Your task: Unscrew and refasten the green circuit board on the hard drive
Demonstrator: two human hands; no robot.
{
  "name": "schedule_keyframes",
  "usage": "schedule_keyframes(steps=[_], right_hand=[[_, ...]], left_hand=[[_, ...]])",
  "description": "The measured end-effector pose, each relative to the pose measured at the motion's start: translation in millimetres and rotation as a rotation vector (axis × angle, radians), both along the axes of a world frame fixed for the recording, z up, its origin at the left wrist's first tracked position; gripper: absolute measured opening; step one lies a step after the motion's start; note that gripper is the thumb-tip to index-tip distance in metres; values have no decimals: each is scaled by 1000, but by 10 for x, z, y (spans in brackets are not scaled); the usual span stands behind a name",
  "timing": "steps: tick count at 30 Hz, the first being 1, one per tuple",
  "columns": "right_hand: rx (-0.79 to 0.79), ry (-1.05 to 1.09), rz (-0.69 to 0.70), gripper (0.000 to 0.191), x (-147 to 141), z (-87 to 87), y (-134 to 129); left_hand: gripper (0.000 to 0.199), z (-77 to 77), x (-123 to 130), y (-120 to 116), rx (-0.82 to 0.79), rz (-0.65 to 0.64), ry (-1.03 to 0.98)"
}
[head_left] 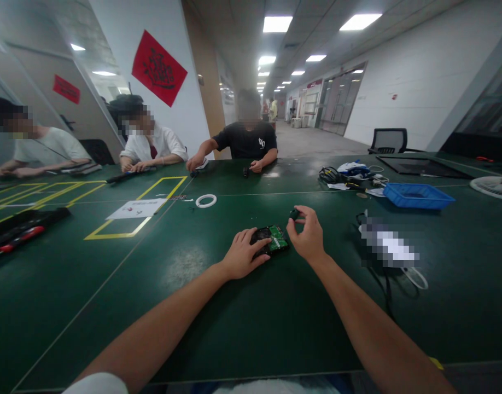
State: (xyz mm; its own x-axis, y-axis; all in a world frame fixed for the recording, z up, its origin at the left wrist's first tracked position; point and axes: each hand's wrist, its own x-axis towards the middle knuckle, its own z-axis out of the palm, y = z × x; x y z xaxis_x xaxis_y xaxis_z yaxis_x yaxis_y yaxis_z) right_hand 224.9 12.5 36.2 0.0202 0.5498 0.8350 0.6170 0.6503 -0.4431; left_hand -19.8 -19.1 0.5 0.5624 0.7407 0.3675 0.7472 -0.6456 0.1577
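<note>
A hard drive with a green circuit board [279, 239] lies flat on the green table [185, 323], in front of me. My left hand [245, 254] rests over the drive's left part with its fingers spread, covering some of it. Just right of the drive, my right hand [307, 234] is raised a little and pinches a small dark object [294, 214] between thumb and fingertips; its exact kind is too small to tell.
A blue tray [417, 197] and a cable pile [349, 174] stand back right; a blurred item with cords [388, 246] lies nearer. Left are a white ring [205, 201], a paper [136, 208] and red-handled tools [27, 236]. Several people sit opposite.
</note>
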Motion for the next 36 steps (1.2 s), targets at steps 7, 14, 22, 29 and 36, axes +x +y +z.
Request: schedule_keyframes(steps=[7, 14, 22, 29, 36], right_hand=[[14, 4, -41, 37, 13, 22, -7], [-5, 26, 19, 44, -9, 15, -20], [5, 43, -26, 44, -15, 5, -31], [37, 60, -107, 47, 99, 63, 1], [-94, 99, -216, 51, 289, -94, 174]], left_hand=[[55, -19, -2, 8, 1, 0, 11], [54, -19, 0, 21, 2, 0, -2], [65, 8, -13, -6, -50, -4, -73], [45, 28, -252, 488, -207, 296, -399], [23, -2, -346, 1239, -305, 375, -305]])
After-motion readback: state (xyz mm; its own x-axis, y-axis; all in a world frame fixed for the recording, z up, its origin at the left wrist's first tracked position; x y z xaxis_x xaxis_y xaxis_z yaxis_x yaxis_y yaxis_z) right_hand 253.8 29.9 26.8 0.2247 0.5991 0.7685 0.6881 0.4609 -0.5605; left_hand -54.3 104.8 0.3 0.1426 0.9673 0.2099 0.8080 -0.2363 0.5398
